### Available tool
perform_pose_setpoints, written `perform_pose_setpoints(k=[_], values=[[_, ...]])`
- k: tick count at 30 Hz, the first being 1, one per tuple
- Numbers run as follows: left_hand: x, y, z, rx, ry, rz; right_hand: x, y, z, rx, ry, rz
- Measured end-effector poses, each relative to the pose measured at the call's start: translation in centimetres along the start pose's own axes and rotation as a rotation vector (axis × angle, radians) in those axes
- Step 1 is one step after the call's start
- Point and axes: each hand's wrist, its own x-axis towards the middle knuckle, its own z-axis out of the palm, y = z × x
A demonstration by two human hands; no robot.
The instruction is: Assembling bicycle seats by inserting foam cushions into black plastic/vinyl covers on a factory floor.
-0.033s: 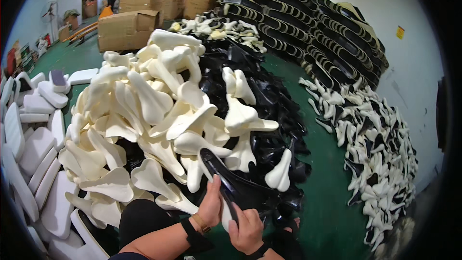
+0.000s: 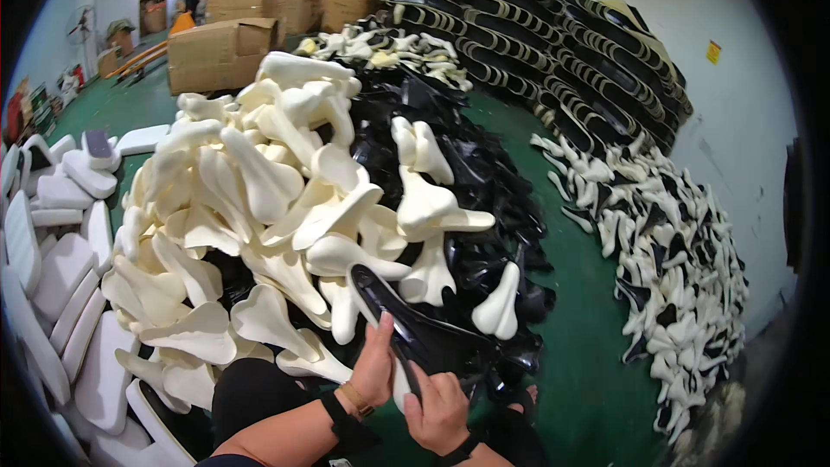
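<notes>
My left hand (image 2: 373,369) is closed on the near end of a black saddle shell (image 2: 415,329), thumb laid along its upper face, a dark band on the wrist. My right hand (image 2: 438,411) clasps the same shell from just beside it, fingers curled over the edge nearest me, so both grips are shut on the one piece. The shell sits low and middle in view, its narrow nose pointing up and away to the left, over my dark-clad knee.

Right behind it rises a heap of cream foam saddle pads (image 2: 259,207), touching a pile of black shells (image 2: 467,173) on its right. All of it lies on the green floor (image 2: 588,329). White flat pads (image 2: 52,277) line the floor's left edge; a mixed black-and-white spread (image 2: 683,277) runs along the right wall. Cardboard boxes (image 2: 220,52) stand at the far end.
</notes>
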Motion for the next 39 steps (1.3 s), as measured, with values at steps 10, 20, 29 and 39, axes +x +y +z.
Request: perform_pose_setpoints(k=[10,20,29,39], values=[[-1.0,1.0,1.1,0.072,-0.020,0.074,0.1,-0.3,0.5,0.029,-0.011,-0.022],[0.0,0.2,-1.1,0.050,0.053,-0.076,0.0,0.3,0.3,0.037,-0.034,-0.077],[0.0,1.8,-0.9,0.039,0.083,-0.066,1.1,3.0,-2.6,0.324,0.281,0.264],[0.1,2.1,-1.6,0.090,0.091,0.034,-1.8,5.5,-0.4,1.396,0.111,1.041]])
